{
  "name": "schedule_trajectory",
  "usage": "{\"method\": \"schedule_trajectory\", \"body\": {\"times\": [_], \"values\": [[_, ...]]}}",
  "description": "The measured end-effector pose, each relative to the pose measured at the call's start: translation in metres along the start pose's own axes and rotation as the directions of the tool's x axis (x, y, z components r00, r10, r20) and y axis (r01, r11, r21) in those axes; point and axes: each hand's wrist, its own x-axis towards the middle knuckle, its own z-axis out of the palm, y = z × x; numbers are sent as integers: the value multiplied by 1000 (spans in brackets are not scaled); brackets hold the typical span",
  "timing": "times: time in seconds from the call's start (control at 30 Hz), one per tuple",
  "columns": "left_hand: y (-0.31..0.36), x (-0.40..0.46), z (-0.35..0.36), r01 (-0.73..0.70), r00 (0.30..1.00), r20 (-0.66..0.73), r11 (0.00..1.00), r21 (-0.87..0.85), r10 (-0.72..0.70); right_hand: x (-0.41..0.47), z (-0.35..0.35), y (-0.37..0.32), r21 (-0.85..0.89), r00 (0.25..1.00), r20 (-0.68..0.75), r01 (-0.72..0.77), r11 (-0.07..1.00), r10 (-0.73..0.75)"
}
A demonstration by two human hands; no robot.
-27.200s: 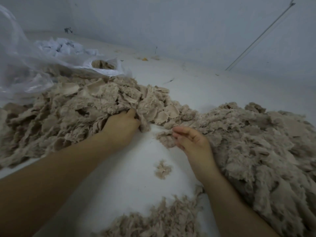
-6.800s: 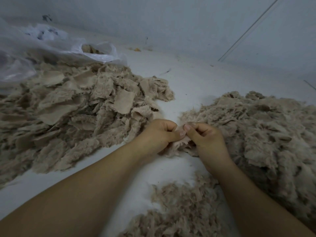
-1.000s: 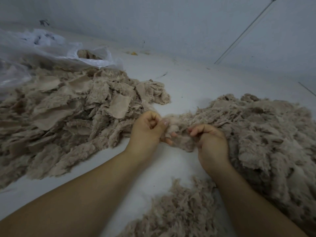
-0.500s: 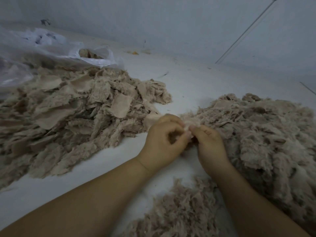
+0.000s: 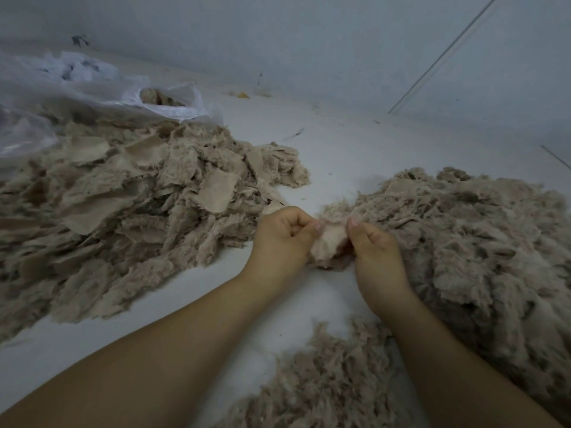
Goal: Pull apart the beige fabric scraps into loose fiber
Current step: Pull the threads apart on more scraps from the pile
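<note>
Both hands pinch fuzzy beige scrap (image 5: 329, 242), pale backing up, edges frayed.

Bare workroom, likely small textile-sorting spot: plain pale wall (image 5: 309, 41), white work surface (image 5: 355, 143) heaped with beige fabric scraps (image 5: 123, 205) and loose fiber (image 5: 479, 242), clear plastic bag (image 5: 92, 91) of more scraps, stray litter (image 5: 242, 94) along wall.
</note>
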Motion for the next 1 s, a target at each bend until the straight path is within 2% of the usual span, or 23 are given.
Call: {"method": "schedule_trajectory", "body": {"times": [0.07, 0.1, 0.2, 0.3, 0.43, 0.5, 0.57, 0.63, 0.7, 0.87, 1.0], "values": [[0, 3, -4, -12, 997, -71, 999, -38, 9, 3, -2, 1, 37, 1000, -9, 16, 999, -16], [0, 4, -6, -22, 997, -71, 999, -42, 19, 2, -3, 1, 40, 999, 41, 21, 999, -23], [-1, 0, -6, -22, 999, 40, 998, -52, 24, -5, 0, -2, -46, 973, 231, 39, 998, -27], [-3, -1, -4, 38, 990, 138, 998, -53, -30, -6, -2, -3, -42, 985, 173, 29, 999, -21], [-2, 1, -10, 94, 983, 164, 994, -52, -84, -6, -3, -8, 6, 994, 109, 7, 1000, -7], [-3, 1, -10, 119, 974, 199, 991, -52, -107, -7, -2, -8, -14, 991, 134, 30, 999, -28], [-3, 0, -10, 126, 966, 229, 992, -24, -118, -8, -2, -8, -12, 975, 222, 23, 1000, -20], [-4, 1, -10, 99, 973, 210, 995, -31, -91, -10, -1, -8, -45, 964, 264, 29, 999, -16], [-6, 2, -12, 99, 978, 192, 993, -66, -85, -9, -1, -7, -86, 979, 204, 42, 995, -23], [-10, 5, -21, 124, 985, 144, 974, -191, -97, -4, -4, -6, 18, 996, 91, -26, 999, 25], [-6, 7, -20, 199, 965, 189, 978, -65, -184, -7, -3, -7, 14, 989, 146, -4, 1000, 2]]}}
